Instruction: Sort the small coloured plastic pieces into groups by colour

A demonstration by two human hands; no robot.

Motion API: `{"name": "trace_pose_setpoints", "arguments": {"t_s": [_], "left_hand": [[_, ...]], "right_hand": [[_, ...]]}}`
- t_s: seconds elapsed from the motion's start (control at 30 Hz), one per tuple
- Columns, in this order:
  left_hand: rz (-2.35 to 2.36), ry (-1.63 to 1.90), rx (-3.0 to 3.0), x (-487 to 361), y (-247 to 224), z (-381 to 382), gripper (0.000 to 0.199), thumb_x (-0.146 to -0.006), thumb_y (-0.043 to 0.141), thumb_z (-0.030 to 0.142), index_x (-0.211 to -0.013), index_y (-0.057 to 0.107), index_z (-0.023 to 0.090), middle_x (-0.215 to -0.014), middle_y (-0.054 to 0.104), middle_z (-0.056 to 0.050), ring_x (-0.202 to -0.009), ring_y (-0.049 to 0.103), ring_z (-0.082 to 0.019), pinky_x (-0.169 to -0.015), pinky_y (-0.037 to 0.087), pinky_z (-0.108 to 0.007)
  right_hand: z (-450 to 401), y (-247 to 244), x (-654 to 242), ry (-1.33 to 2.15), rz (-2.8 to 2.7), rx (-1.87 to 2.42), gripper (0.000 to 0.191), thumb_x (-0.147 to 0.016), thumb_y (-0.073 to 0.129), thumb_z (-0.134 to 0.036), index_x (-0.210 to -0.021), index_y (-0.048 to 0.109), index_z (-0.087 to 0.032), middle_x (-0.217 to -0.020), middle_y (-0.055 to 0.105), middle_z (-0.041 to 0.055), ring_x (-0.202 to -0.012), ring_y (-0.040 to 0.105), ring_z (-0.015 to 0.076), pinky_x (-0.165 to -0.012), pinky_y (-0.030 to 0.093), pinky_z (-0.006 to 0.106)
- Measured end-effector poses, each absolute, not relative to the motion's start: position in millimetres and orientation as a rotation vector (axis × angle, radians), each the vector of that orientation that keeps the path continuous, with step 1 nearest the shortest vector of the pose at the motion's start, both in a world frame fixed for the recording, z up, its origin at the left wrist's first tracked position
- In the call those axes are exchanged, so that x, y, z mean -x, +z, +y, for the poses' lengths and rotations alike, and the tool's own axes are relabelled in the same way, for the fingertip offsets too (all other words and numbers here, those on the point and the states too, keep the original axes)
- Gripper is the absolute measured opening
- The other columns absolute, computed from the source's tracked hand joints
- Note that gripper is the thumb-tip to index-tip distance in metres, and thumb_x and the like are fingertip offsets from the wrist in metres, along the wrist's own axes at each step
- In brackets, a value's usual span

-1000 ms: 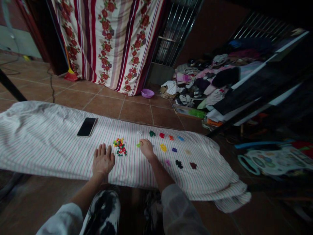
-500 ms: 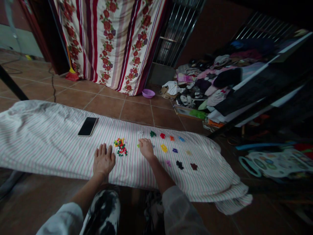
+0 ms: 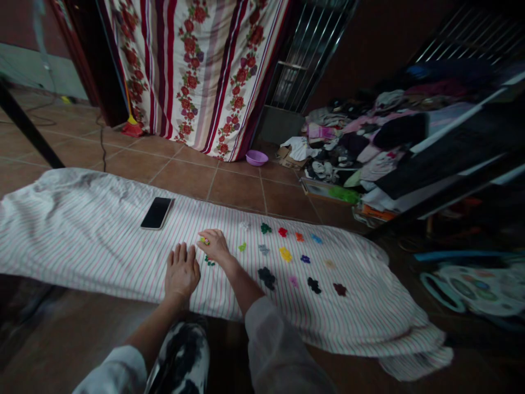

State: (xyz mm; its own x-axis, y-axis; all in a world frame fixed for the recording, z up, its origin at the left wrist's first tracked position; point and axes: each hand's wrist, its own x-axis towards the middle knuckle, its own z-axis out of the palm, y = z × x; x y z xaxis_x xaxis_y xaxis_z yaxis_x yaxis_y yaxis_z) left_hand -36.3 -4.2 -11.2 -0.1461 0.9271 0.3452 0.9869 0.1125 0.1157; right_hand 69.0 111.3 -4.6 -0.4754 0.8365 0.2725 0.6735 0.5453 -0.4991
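My left hand (image 3: 181,272) lies flat and open on the striped cloth (image 3: 102,241), its fingers stretched forward. My right hand (image 3: 215,245) reaches over the mixed small colored pieces (image 3: 209,261), fingers and thumb bent down in a pinch. Yellow, red and green bits show by its fingertips; what the pinch holds is hidden. To its right lie small one-color heaps: white (image 3: 245,226), light green (image 3: 242,247), grey (image 3: 263,250), dark green (image 3: 266,228), red (image 3: 283,232), yellow (image 3: 285,254) and several others. Nearest me among them is a dark grey heap (image 3: 267,278).
A phone (image 3: 156,213) rests on the cloth, left of the pieces. Beyond, on the tiled floor, are a purple basin (image 3: 256,158), a broom (image 3: 132,127) and a hanging flowered curtain (image 3: 209,76). Piled clothes (image 3: 348,137) fill the far right.
My right hand has moved left from the light green heap to the mixed pieces, uncovering the grey heaps. My left hand stays flat. The view has shifted slightly.
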Motion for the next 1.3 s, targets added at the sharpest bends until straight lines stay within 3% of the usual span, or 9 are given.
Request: {"name": "trace_pose_setpoints", "arguments": {"t_s": [0.27, 0.63, 0.97, 1.13, 1.3], "left_hand": [[-2.191, -0.469, 1.919, 36.9, -13.2, -3.2, 0.049, -0.086, 0.036, 0.024, -0.129, 0.051, 0.009, -0.137, 0.05, -0.02, -0.132, 0.04, -0.032, -0.108, 0.03, -0.049], [-2.221, -0.53, 1.956, 38.2, -10.9, -6.5, 0.048, -0.087, 0.033, 0.026, -0.129, 0.052, 0.009, -0.138, 0.048, -0.021, -0.134, 0.037, -0.031, -0.109, 0.026, -0.049], [-2.189, -0.487, 2.084, 43.2, -11.1, -13.1, 0.053, -0.09, 0.029, 0.035, -0.131, 0.049, 0.009, -0.142, 0.044, -0.02, -0.137, 0.032, -0.031, -0.11, 0.026, -0.051], [-2.189, -0.305, 2.205, 39.1, -9.3, -26.3, 0.055, -0.092, 0.026, 0.037, -0.137, 0.042, 0.011, -0.148, 0.035, -0.018, -0.14, 0.025, -0.03, -0.111, 0.021, -0.052], [-2.243, -0.182, 2.368, 23.8, -3.6, -27.6, 0.053, -0.092, 0.023, 0.035, -0.14, 0.039, 0.019, -0.153, 0.028, -0.011, -0.142, 0.02, -0.032, -0.109, 0.019, -0.06]], "right_hand": [[79.9, 3.7, -75.6, 0.367, -2.444, 1.088, 0.02, -0.09, 0.052, -0.026, -0.105, 0.065, -0.021, -0.104, 0.062, 0.0054, -0.104, 0.05, 0.0183, -0.095, 0.039, 0.034], [45.5, 3.5, -107.8, 0.33, -2.412, 1.003, 0.033, -0.092, 0.043, -0.018, -0.121, 0.059, -0.021, -0.132, 0.054, 0.0082, -0.129, 0.038, 0.0199, -0.107, 0.036, 0.042], [-8.3, 0.3, -153.3, 0.468, -1.943, 1.262, 0.035, -0.087, 0.039, -0.013, -0.108, 0.065, -0.02, -0.114, 0.063, 0.0082, -0.109, 0.057, 0.0171, -0.098, 0.046, 0.033], [-53.3, -13.5, -179.9, 0.555, -1.77, 1.272, 0.027, -0.086, 0.043, -0.021, -0.1, 0.067, -0.019, -0.099, 0.068, 0.0081, -0.093, 0.064, 0.0176, -0.085, 0.053, 0.031], [-81.0, -12.7, -205.0, 0.656, -1.674, 1.342, 0.028, -0.086, 0.043, -0.027, -0.1, 0.066, -0.02, -0.098, 0.07, 0.0081, -0.086, 0.067, 0.0187, -0.08, 0.055, 0.033]]}}
